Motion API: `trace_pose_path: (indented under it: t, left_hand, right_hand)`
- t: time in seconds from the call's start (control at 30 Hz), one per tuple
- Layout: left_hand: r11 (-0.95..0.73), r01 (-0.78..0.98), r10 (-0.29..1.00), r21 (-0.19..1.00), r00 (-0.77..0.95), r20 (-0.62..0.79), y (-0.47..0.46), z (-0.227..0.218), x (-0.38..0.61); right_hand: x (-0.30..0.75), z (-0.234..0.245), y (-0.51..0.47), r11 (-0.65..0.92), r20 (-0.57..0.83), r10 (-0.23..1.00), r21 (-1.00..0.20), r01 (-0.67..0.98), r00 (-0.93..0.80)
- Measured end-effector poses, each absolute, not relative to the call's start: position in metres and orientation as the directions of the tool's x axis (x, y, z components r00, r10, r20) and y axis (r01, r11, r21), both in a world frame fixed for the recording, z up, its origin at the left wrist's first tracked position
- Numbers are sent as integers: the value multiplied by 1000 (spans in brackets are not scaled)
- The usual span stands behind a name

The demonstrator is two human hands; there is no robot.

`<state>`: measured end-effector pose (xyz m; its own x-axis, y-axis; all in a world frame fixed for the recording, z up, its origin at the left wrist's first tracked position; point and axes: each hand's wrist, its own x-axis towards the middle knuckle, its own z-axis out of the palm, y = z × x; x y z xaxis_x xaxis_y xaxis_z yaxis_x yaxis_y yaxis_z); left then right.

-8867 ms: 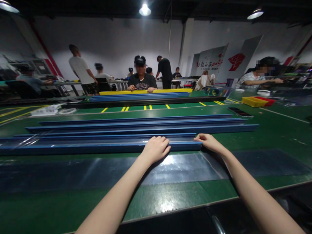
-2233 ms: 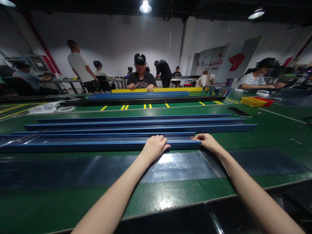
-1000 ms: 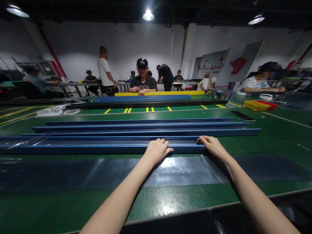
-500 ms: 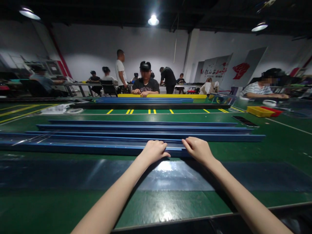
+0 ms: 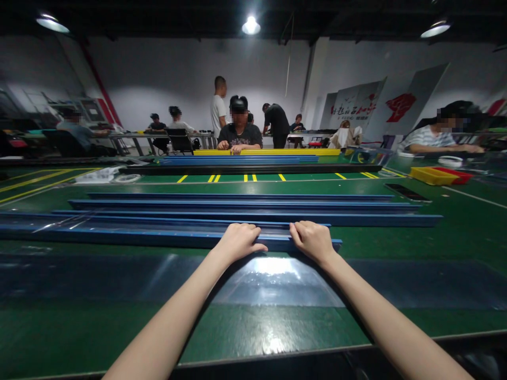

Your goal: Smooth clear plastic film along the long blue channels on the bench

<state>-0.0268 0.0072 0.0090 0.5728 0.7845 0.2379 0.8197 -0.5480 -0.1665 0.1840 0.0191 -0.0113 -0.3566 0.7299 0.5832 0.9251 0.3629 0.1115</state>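
Observation:
A long blue channel-shaped rail (image 5: 158, 238) lies crosswise in front of me, with clear plastic glinting along part of it. Over its edges, left of its right end, my left hand (image 5: 240, 240) is closed, fingers curled across the trough and thumb pointing right along the near side. My right hand (image 5: 312, 238) is closed on the same rail a short way to the right, knuckles up. What lies under the fingers is hidden. Nearer to me, below both wrists, a wide clear plastic strip (image 5: 273, 287) lies flat on the green table (image 5: 253, 330).
Several more blue rails (image 5: 376, 219) lie just beyond. A phone (image 5: 407, 193) and yellow and red trays (image 5: 431, 176) are at right. A black rail (image 5: 253, 170) and a yellow rail (image 5: 269, 152) lie farther off, before a seated person (image 5: 240, 132).
Both my hands have shifted left along the rail, and its right end now shows beyond my right hand. The view has turned slightly left.

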Motion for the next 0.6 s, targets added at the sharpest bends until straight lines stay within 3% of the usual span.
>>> trace_pose_path:
  t: [0.3, 0.6]
  left_hand:
    - [-524, 826, 784, -206, 563, 262, 6, 8, -40]
    - [-526, 824, 772, -209, 566, 290, 8, 1, -40]
  right_hand:
    - [186, -15, 18, 264, 646, 719, 88, 961, -257]
    - [190, -15, 23, 310, 699, 652, 106, 945, -292]
